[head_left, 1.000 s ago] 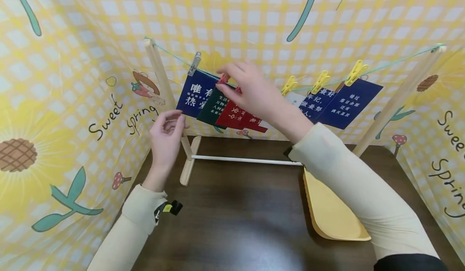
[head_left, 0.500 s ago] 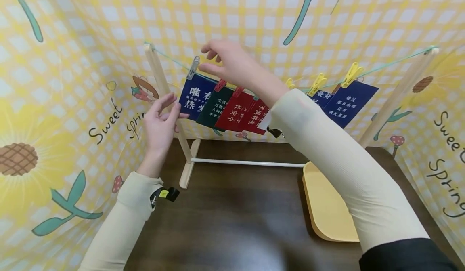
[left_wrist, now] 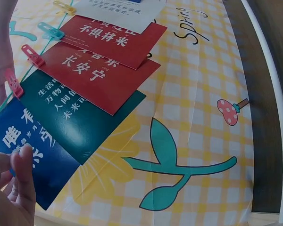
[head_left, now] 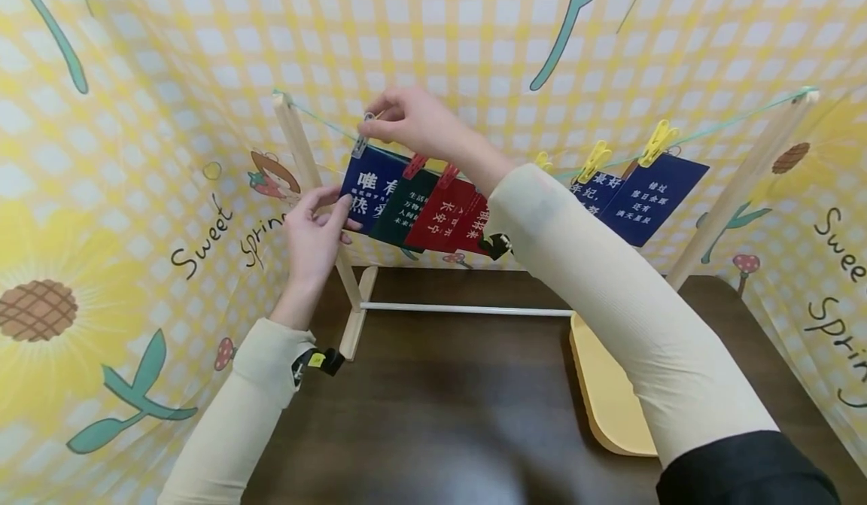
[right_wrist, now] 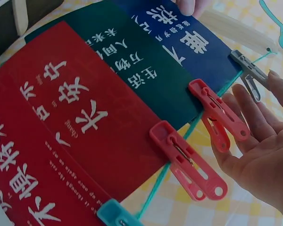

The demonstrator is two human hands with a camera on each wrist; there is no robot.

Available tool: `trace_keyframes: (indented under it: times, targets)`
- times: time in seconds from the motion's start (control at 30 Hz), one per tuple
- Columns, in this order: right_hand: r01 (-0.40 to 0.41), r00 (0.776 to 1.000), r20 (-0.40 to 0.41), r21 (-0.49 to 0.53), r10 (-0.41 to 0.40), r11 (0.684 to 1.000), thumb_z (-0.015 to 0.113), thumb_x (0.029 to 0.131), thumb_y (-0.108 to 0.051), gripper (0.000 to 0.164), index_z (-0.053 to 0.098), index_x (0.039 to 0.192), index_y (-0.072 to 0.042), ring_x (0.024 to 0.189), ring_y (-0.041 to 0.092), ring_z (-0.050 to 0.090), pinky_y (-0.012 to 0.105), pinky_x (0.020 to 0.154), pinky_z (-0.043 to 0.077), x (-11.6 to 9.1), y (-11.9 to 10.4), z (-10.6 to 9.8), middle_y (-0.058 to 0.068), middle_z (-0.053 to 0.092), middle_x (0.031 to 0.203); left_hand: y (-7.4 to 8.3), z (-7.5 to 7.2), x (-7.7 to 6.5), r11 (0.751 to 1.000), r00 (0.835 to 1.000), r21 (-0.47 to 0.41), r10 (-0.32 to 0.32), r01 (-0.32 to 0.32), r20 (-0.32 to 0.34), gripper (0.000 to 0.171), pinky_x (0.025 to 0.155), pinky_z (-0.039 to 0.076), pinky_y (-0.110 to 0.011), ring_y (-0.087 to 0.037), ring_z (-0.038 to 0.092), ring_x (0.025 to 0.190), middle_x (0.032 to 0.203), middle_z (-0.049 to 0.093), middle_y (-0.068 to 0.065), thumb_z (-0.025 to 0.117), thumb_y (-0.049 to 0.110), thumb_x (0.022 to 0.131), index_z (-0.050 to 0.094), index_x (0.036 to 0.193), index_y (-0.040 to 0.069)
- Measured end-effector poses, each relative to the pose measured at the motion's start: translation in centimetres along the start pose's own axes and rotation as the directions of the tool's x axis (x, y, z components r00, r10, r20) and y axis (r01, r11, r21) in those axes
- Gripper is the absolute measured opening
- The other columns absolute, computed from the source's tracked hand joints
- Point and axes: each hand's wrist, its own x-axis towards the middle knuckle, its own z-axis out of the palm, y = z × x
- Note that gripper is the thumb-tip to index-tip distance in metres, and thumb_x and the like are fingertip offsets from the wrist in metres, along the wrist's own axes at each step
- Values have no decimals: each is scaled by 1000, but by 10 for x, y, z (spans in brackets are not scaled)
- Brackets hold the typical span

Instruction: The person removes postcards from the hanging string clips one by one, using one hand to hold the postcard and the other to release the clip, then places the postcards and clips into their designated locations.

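Note:
A dark blue card [head_left: 369, 177] with white characters hangs at the left end of a green cord, under a grey clothespin [right_wrist: 249, 69]. My left hand [head_left: 313, 238] pinches this card's left edge, thumb in front. Up at the cord, my right hand [head_left: 423, 125] holds the handle end of the grey clothespin between thumb and fingers. Beside the blue card hang a green card [right_wrist: 127, 61] under a red clothespin [right_wrist: 221, 110] and a red card [right_wrist: 85, 108] under another red clothespin. The left wrist view shows the left thumb [left_wrist: 23, 165] over the blue card.
Wooden posts [head_left: 298, 140] carry the cord, with a white rod [head_left: 467, 309] low between them. Farther right, yellow clothespins [head_left: 594, 160] hold more blue cards [head_left: 653, 196]. A yellow tray [head_left: 609, 400] lies on the dark table [head_left: 440, 400], partly under the right forearm.
My right hand has gone from the red clothespin leftward to the grey one and now holds it. The left hand has moved in and taken the blue card's edge.

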Motion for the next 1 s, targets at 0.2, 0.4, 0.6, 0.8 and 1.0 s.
trace_keyframes:
  times: [0.2,0.4,0.6,0.8,1.0]
  targets:
    - [-38,999,10,63,37,997,66,103,-40,48,58,142,-13,115,12,66,28,105,49,2,-6,-2,2,70,134,4,0,5,999,999,-30,21,-22,-39,23,45,45,-15,-5,61,50,89,70,4,71,10,100,72,112,-10]
    - [-45,999,12,99,44,994,66,104,-36,42,59,137,-11,115,12,66,28,104,49,2,-7,-1,3,71,131,6,-1,8,1000,999,-17,3,-4,-47,23,46,45,-17,-4,57,48,86,70,4,72,11,99,73,109,-10]
    - [50,997,-64,41,-47,998,64,105,-31,31,59,126,-9,110,12,63,23,95,49,2,-4,4,4,72,120,8,-2,9,999,998,39,28,-26,-63,22,46,42,-15,-3,56,49,83,69,11,73,12,98,75,108,-8]
    - [97,986,-133,-7,-97,995,63,106,-30,25,59,120,-9,105,12,63,23,91,49,1,-4,7,2,70,115,9,-7,11,990,992,132,64,-50,-105,19,50,40,-16,-1,53,55,79,67,21,75,14,97,78,104,-3]
    - [124,973,-194,-14,-124,992,63,106,-27,23,61,117,-8,99,11,63,21,87,47,0,-8,12,2,71,112,11,-12,10,988,991,146,66,-49,-115,18,48,37,-18,-2,49,54,77,67,19,75,15,97,79,104,-1]
